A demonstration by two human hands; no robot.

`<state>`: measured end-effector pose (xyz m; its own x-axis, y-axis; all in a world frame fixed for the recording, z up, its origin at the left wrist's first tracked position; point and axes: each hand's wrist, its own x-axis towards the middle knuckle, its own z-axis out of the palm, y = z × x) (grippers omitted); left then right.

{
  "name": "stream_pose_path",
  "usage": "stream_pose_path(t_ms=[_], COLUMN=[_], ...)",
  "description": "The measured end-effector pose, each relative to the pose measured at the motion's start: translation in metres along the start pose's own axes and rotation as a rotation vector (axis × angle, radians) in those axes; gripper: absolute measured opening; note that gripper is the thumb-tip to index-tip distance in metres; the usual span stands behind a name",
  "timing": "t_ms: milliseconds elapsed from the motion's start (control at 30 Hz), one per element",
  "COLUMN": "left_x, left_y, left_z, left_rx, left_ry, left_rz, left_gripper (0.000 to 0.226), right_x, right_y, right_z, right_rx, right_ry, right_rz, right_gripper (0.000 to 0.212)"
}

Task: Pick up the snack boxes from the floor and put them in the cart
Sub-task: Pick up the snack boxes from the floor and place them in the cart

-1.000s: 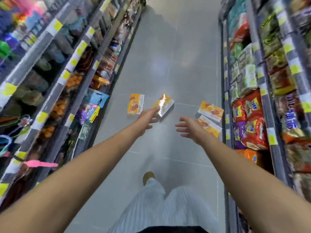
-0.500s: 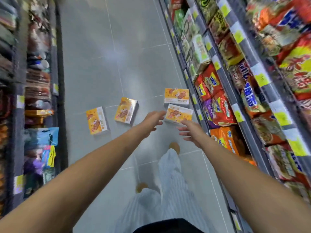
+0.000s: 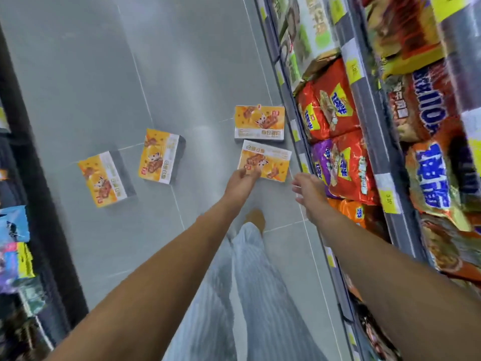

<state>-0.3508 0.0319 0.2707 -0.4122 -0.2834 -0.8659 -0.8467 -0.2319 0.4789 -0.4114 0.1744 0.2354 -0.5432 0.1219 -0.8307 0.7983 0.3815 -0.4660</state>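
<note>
Grey floor (image 3: 182, 74) runs between shop shelves (image 3: 364, 100) stuffed with snack bags (image 3: 335, 105). The left hand (image 3: 240, 185), fingers loosely bent and holding nothing, reaches over a corner of the nearest snack box (image 3: 270, 162) on the floor. Whether it touches is hard to tell. The right hand (image 3: 308, 190) is open with fingers spread, just beside that box. A second box (image 3: 259, 122) lies just behind it, and a third box (image 3: 160, 155) and a fourth box (image 3: 102, 177) lie off to the left.
</note>
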Motion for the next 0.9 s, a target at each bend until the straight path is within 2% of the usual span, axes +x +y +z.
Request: stream_pose_path(t_ms=[100,167,233,333,400,600,700,800,900], left_x=[0.059,0.096,0.146,0.206,0.248,0.376,0.424,0.458,0.475], left_y=[-0.013,-0.027,-0.041,-0.063,-0.076,-0.112,-0.123,-0.135,-0.149], left_z=[0.014,0.019,0.028,0.037,0.046,0.059,0.057,0.056,0.056], left_rx=[0.092,0.118,0.151,0.157,0.175,0.223,0.193,0.184,0.196], left_ry=[0.002,0.001,-0.005,-0.009,-0.02,0.01,0.061,0.055,-0.006], left_rz=[-0.013,-0.034,-0.056,-0.098,-0.124,-0.148,-0.193,-0.233,-0.269], left_gripper=[0.049,0.052,0.052,0.048,0.044,0.059,0.074,0.073,0.063], right_x=[0.063,0.101,0.146,0.199,0.238,0.336,0.367,0.394,0.413], right_y=[0.012,0.023,0.037,0.054,0.068,0.121,0.146,0.168,0.18], right_z=[0.017,0.026,0.036,0.051,0.059,0.086,0.099,0.109,0.112], right_rx=[0.014,0.006,0.024,0.02,0.006,0.01,-0.005,-0.109,-0.16], right_ry=[0.049,0.052,0.063,0.08,0.087,0.115,0.103,0.226,0.272], right_rz=[0.033,0.064,0.095,0.151,0.178,0.236,0.27,0.283,0.324], right_gripper=[0.001,0.007,0.002,0.017,0.018,0.005,0.034,0.063,0.066])
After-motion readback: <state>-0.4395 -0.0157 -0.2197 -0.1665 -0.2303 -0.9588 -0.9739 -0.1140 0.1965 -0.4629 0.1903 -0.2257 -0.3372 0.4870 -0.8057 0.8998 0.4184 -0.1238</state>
